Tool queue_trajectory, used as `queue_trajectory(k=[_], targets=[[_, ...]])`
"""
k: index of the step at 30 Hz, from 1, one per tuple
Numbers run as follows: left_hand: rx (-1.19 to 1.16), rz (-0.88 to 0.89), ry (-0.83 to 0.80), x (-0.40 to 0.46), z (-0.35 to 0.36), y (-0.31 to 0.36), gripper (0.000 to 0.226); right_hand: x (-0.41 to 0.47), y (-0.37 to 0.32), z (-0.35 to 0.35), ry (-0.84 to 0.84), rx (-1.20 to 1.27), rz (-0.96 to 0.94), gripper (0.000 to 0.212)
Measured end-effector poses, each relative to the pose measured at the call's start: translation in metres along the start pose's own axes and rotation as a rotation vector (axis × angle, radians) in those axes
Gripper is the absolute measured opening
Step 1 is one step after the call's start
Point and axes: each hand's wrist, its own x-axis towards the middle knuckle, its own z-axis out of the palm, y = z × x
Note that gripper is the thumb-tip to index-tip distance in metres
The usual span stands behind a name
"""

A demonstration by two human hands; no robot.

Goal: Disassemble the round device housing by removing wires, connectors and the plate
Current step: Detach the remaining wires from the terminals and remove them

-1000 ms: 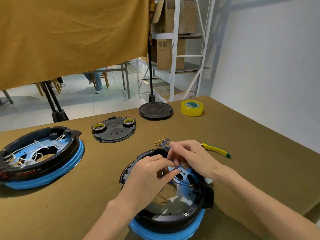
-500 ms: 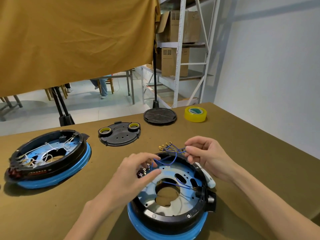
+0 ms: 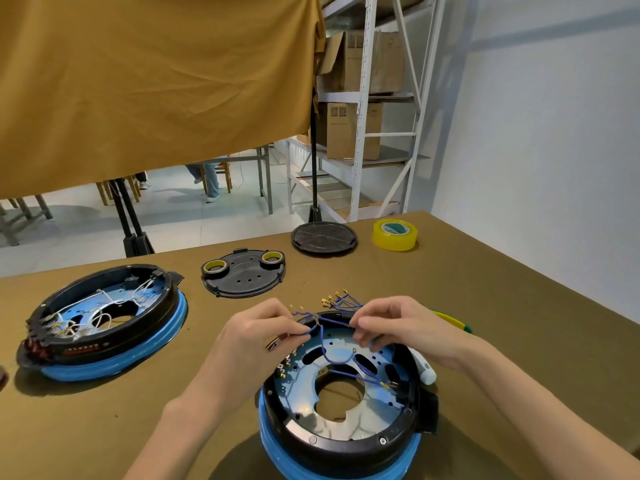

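Near housing [image 3: 341, 415] at table [image 3: 502, 306] front, hands above its far rim. Second housing [image 3: 100, 322] well left. Cover plate [image 3: 244, 275] behind, between them; round lid [image 3: 324, 238] further back, tape roll [image 3: 394, 234] just right of lid.

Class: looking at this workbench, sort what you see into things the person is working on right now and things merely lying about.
In use:
near housing
blue wires
left hand
right hand
metal plate

Lying about:
second housing
black cover
round black disc
yellow tape roll
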Motion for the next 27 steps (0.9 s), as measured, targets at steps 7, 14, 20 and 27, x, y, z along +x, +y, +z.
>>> queue_trajectory(k=[7, 14, 20, 27], targets=[[0.005, 0.07, 0.058, -0.005, 0.019, -0.006, 0.017, 0.024, -0.019, 0.029, 0.107, -0.727, -0.043, 0.061], [0.005, 0.037, 0.062, -0.007, 0.02, -0.01, 0.025, 0.032, -0.021, 0.038, -0.174, -0.388, -0.037, 0.051], [-0.093, -0.049, 0.093, -0.005, 0.024, -0.015, 0.035, 0.036, -0.014, 0.033, -0.094, -0.147, -0.103, 0.017], [-0.264, -0.411, 0.06, -0.014, 0.043, -0.024, 0.024, 0.073, -0.037, -0.002, 0.143, -0.157, -0.118, 0.01]])
